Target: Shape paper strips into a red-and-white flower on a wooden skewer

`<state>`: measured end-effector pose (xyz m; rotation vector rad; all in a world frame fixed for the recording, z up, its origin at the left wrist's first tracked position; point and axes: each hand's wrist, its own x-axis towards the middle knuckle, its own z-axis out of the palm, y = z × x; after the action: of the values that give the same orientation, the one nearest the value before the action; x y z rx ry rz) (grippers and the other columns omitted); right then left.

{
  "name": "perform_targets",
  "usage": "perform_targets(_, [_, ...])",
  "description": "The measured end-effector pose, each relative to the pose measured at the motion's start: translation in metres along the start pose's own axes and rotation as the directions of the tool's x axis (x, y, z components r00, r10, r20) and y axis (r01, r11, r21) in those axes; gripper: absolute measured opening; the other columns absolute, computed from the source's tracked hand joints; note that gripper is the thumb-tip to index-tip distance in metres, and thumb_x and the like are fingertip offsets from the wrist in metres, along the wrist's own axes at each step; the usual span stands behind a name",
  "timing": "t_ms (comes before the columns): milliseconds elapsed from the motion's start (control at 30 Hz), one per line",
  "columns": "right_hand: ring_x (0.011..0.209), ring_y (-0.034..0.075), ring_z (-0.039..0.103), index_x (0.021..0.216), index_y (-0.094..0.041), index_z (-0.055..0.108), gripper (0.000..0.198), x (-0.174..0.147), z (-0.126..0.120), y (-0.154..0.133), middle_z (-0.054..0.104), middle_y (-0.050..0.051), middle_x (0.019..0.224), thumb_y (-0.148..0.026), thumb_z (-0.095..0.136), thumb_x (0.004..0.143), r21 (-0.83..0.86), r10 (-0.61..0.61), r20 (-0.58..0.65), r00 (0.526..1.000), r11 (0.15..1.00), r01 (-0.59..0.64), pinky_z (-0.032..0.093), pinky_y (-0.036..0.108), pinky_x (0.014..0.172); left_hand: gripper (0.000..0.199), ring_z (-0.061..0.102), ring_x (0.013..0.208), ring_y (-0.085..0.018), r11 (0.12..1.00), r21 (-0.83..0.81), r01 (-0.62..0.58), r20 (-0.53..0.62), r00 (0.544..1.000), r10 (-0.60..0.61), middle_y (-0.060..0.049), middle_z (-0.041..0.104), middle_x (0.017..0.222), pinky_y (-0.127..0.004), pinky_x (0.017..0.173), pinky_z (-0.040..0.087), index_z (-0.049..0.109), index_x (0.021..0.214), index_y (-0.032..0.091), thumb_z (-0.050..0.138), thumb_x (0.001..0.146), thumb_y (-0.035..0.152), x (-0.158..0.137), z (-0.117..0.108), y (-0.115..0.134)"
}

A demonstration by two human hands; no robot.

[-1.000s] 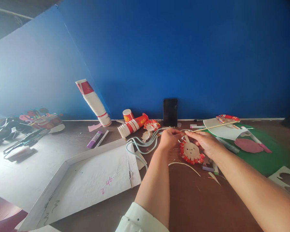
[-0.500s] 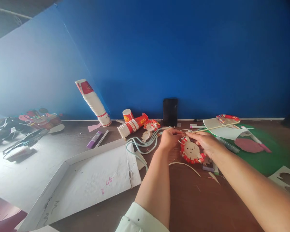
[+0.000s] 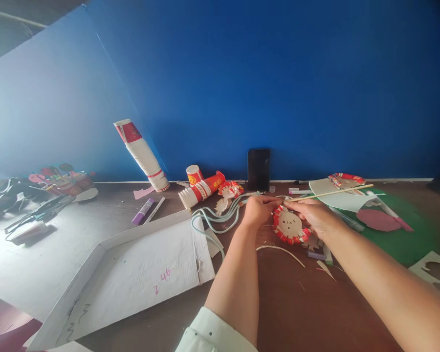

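My left hand (image 3: 259, 211) is closed in a pinch, its fingertips meeting those of my right hand; what lies between them is hidden. My right hand (image 3: 313, 215) is closed around the near end of a thin wooden stick (image 3: 337, 192), which points out to the right. Just below the joined fingertips is a round cutout from a paper cup (image 3: 292, 225), with a pale centre bearing small face-like marks and a red fringed rim. Its upper edge is close to the fingers, and I cannot tell which hand bears it. A pale curved strip (image 3: 282, 249) lies on the table beneath.
A white cardboard tray (image 3: 143, 278) lies left of my arms. Behind it are a leaning cup stack (image 3: 143, 154), fallen red cups (image 3: 205, 189) and a coiled cable (image 3: 220, 220). A black phone (image 3: 258, 170) stands against the blue wall. Green material (image 3: 392, 244) with paper scraps is at right.
The round cutout has shifted and tilted slightly beneath my fingers. The stick's far end has moved a little to the right. Both hands remain together in almost the same place.
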<state>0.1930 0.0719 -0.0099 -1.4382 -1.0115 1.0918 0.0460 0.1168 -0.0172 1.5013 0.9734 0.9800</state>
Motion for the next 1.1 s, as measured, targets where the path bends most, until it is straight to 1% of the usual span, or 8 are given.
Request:
perform_targets(100, [0.044, 0.018, 0.056, 0.076, -0.015, 0.072, 0.029, 0.0, -0.0001, -0.0004, 0.063, 0.008, 0.054, -0.039, 0.077, 0.061, 0.043, 0.067, 0.019, 0.998, 0.997, -0.068, 0.039, 0.027, 0.034, 0.021, 0.058, 0.067, -0.013, 0.999, 0.047, -0.01, 0.002, 1.0, 0.01, -0.003, 0.069, 0.074, -0.024, 0.065, 0.045, 0.077, 0.086, 0.017, 0.066, 0.074, 0.031, 0.0003, 0.0002, 0.0001])
perform_targets(267, [0.049, 0.015, 0.058, 0.084, -0.016, 0.072, 0.03, 0.0014, 0.0016, 0.0013, 0.069, 0.007, 0.066, -0.036, 0.076, 0.063, 0.096, 0.045, 0.075, 0.996, 0.994, -0.052, 0.041, 0.023, 0.037, 0.024, 0.052, 0.06, -0.011, 0.99, 0.136, 0.021, -0.005, 1.0, -0.021, -0.001, 0.063, 0.063, -0.023, 0.058, 0.041, 0.076, 0.08, 0.015, 0.066, 0.074, 0.036, -0.0001, -0.0016, 0.001])
perform_targets(467, [0.054, 0.013, 0.061, 0.089, -0.018, 0.069, 0.028, -0.0003, 0.0058, -0.0006, 0.07, 0.006, 0.074, -0.026, 0.076, 0.063, 0.132, 0.07, -0.001, 0.998, 0.989, -0.069, 0.044, 0.019, 0.04, 0.018, 0.051, 0.058, -0.01, 0.988, 0.133, 0.078, -0.004, 0.997, -0.078, -0.001, 0.062, 0.063, -0.022, 0.057, 0.041, 0.074, 0.081, 0.013, 0.061, 0.076, 0.024, -0.0011, -0.003, 0.0048])
perform_targets(600, [0.045, 0.012, 0.055, 0.085, -0.016, 0.07, 0.029, -0.0039, 0.0048, -0.0058, 0.07, 0.007, 0.072, -0.035, 0.076, 0.065, 0.123, 0.092, -0.014, 0.996, 0.988, -0.09, 0.041, 0.021, 0.033, 0.017, 0.053, 0.06, -0.011, 0.991, 0.111, 0.077, -0.007, 0.997, -0.077, -0.002, 0.063, 0.066, -0.022, 0.058, 0.041, 0.073, 0.083, 0.012, 0.062, 0.075, 0.021, -0.0008, -0.003, 0.0046])
perform_targets(700, [0.046, 0.014, 0.057, 0.08, -0.017, 0.069, 0.033, -0.0053, 0.0028, -0.0079, 0.069, 0.008, 0.068, -0.044, 0.076, 0.064, 0.094, 0.109, -0.004, 0.994, 0.99, -0.108, 0.043, 0.024, 0.034, 0.018, 0.054, 0.063, -0.012, 0.992, 0.114, 0.057, -0.007, 0.998, -0.057, -0.003, 0.065, 0.069, -0.022, 0.06, 0.042, 0.073, 0.084, 0.013, 0.063, 0.074, 0.024, -0.0001, -0.0027, 0.0018])
perform_targets(767, [0.047, 0.015, 0.058, 0.078, -0.017, 0.069, 0.035, -0.0044, 0.0014, -0.0068, 0.068, 0.007, 0.063, -0.047, 0.076, 0.063, 0.049, 0.085, -0.007, 0.996, 0.995, -0.085, 0.042, 0.025, 0.035, 0.019, 0.055, 0.064, -0.012, 0.992, 0.121, 0.033, -0.007, 0.999, -0.032, -0.003, 0.065, 0.07, -0.023, 0.061, 0.043, 0.073, 0.083, 0.013, 0.063, 0.074, 0.026, 0.0005, -0.0023, -0.0004])
perform_targets(933, [0.046, 0.015, 0.057, 0.075, -0.016, 0.07, 0.038, -0.0002, -0.0012, -0.002, 0.065, 0.004, 0.055, -0.052, 0.075, 0.062, -0.078, 0.021, -0.043, 0.999, 0.997, -0.024, 0.039, 0.023, 0.035, 0.02, 0.056, 0.066, -0.012, 0.986, 0.16, -0.044, -0.01, 0.999, 0.046, -0.003, 0.067, 0.073, -0.023, 0.063, 0.043, 0.073, 0.084, 0.014, 0.064, 0.074, 0.029, 0.0019, -0.0011, -0.0037])
perform_targets(1100, [0.04, 0.014, 0.054, 0.066, -0.016, 0.067, 0.038, 0.0016, -0.0019, -0.002, 0.062, 0.004, 0.049, -0.053, 0.074, 0.061, -0.091, 0.065, -0.056, 0.996, 0.993, -0.07, 0.037, 0.023, 0.033, 0.017, 0.058, 0.068, -0.012, 0.97, 0.222, -0.094, -0.034, 0.994, 0.104, -0.003, 0.068, 0.074, -0.022, 0.064, 0.043, 0.074, 0.081, 0.015, 0.063, 0.075, 0.026, 0.0014, 0.0004, -0.0025])
